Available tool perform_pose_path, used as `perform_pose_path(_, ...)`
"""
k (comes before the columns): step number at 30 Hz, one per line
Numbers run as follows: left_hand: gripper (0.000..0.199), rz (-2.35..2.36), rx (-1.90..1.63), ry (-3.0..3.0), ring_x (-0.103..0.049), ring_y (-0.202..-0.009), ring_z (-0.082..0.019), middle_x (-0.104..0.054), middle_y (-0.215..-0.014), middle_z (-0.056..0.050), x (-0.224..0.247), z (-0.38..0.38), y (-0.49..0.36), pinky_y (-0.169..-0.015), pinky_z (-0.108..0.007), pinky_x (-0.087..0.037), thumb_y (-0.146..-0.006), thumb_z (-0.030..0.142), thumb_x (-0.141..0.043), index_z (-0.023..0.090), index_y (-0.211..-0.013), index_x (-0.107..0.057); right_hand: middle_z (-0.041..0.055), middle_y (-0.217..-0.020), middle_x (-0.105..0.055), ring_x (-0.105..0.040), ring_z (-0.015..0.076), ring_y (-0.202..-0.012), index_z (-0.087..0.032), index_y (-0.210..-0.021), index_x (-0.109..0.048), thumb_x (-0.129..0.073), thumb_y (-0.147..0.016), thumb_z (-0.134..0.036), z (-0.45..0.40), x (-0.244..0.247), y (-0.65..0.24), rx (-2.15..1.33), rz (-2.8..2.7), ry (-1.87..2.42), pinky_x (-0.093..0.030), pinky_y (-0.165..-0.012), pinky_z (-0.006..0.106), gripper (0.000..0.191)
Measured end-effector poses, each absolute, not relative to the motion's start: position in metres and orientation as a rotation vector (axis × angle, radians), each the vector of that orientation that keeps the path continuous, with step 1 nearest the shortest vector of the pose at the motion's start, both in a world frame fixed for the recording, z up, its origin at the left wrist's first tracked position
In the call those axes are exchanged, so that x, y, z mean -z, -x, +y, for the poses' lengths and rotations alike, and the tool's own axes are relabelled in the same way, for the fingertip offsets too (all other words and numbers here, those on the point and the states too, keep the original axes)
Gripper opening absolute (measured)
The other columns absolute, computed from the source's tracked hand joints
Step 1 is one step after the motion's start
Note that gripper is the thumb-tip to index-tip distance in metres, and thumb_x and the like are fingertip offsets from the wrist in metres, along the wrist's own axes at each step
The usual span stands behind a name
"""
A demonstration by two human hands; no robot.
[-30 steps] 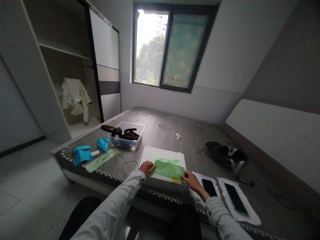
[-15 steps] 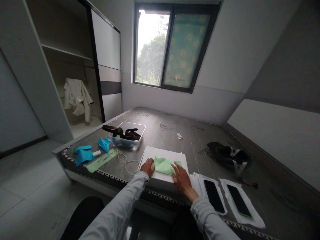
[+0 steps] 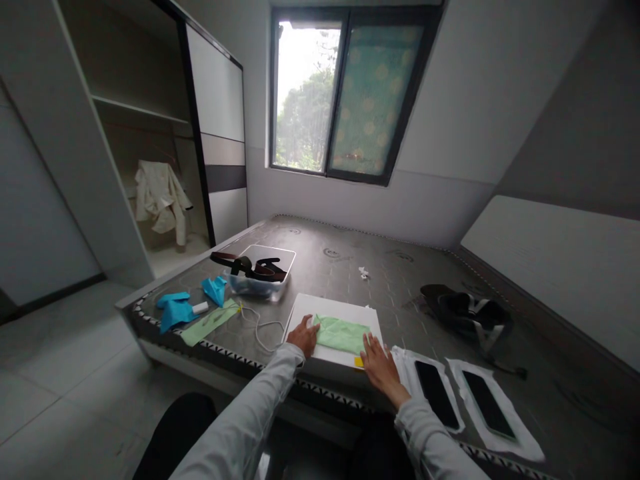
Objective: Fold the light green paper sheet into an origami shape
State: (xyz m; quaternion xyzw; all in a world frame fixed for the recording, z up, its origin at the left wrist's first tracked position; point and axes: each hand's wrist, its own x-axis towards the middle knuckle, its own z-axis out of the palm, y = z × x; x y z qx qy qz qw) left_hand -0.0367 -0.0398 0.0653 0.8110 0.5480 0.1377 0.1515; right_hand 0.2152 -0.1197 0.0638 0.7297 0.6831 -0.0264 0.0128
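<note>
Both hands flat and released: left hand [image 3: 304, 335] pins the green paper [image 3: 342, 333] at its left end, right hand [image 3: 379, 361] nearer its right, long axis left-right.

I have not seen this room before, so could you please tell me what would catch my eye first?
The green paper lies on a white board at the near bed edge, with the left hand and right hand flat on it. Two black phones lie to the right, blue paper to the left.
</note>
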Motion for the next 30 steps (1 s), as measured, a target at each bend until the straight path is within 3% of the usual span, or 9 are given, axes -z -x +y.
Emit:
perform_pose_path(5,0.051,1.449,-0.362,-2.465,-0.056,-0.117,-0.027,-0.018,-0.158,-0.006,-0.067,-0.041,0.042,-0.092,-0.044,-0.052,-0.084,0.045,-0.058,0.028,-0.132,-0.052,0.0133,-0.154,-0.03,-0.026,0.024,-0.143,-0.011,-0.144,-0.04,-0.034,-0.089,-0.014,-0.124,-0.063,-0.229,-0.163,2.178,-2.365,-0.019,-0.116,0.047,0.056)
perform_pose_path(10,0.069,1.336,-0.089,-2.655,-0.057,-0.117,-0.033,-0.035,-0.151,-0.016,-0.08,-0.035,0.039,-0.089,-0.045,-0.052,-0.076,0.051,-0.062,0.02,-0.136,-0.046,0.0127,-0.148,-0.044,-0.041,0.0238,-0.135,-0.012,-0.136,-0.05,-0.045,-0.082,-0.013,-0.134,-0.077,-0.202,-0.114,2.537,-2.143,-0.033,-0.111,0.037,0.054)
perform_pose_path(14,0.046,1.29,0.084,-2.799,-0.068,-0.094,-0.033,-0.062,-0.117,-0.026,-0.092,-0.036,0.023,-0.079,-0.043,-0.053,-0.081,0.026,-0.055,0.005,-0.122,-0.056,0.0133,-0.143,-0.049,-0.048,0.024,-0.128,-0.013,-0.136,-0.049,-0.05,-0.083,-0.016,-0.139,-0.086,-0.176,0.059,2.555,-2.174,-0.038,-0.108,0.035,0.053)
perform_pose_path(18,0.043,1.219,0.135,-2.882,-0.067,-0.097,-0.032,-0.066,-0.106,-0.026,-0.098,-0.045,0.01,-0.079,-0.042,-0.052,-0.085,0.01,-0.045,0.004,-0.127,-0.052,0.0125,-0.143,-0.049,-0.048,0.0241,-0.129,-0.015,-0.139,-0.046,-0.052,-0.084,-0.019,-0.14,-0.091,-0.158,0.166,2.519,-2.22,-0.037,-0.108,0.034,0.056)
perform_pose_path(21,0.038,1.172,0.156,-2.935,-0.068,-0.095,-0.031,-0.067,-0.105,-0.024,-0.101,-0.05,0.009,-0.077,-0.041,-0.052,-0.088,0.007,-0.038,0.006,-0.121,-0.056,0.0134,-0.14,-0.052,-0.051,0.0261,-0.125,-0.015,-0.137,-0.05,-0.053,-0.084,-0.022,-0.141,-0.092,-0.152,0.174,2.5,-2.259,-0.038,-0.106,0.037,0.053)
perform_pose_path(25,0.027,1.12,0.174,-2.985,-0.068,-0.093,-0.031,-0.069,-0.098,-0.021,-0.106,-0.048,0.013,-0.077,-0.041,-0.05,-0.089,0.014,-0.045,0.008,-0.109,-0.063,0.0136,-0.132,-0.059,-0.055,0.0285,-0.12,-0.016,-0.126,-0.059,-0.054,-0.084,-0.028,-0.143,-0.093,-0.15,0.127,2.488,-2.301,-0.039,-0.105,0.038,0.044)
perform_pose_path(30,0.026,1.076,0.202,-3.018,-0.069,-0.09,-0.029,-0.071,-0.09,-0.019,-0.112,-0.045,0.012,-0.077,-0.039,-0.049,-0.089,0.007,-0.043,0.009,-0.094,-0.069,0.0102,-0.13,-0.06,-0.055,0.029,-0.119,-0.019,-0.121,-0.061,-0.054,-0.083,-0.026,-0.144,-0.095,-0.152,0.061,2.529,-2.339,-0.039,-0.105,0.038,0.039)
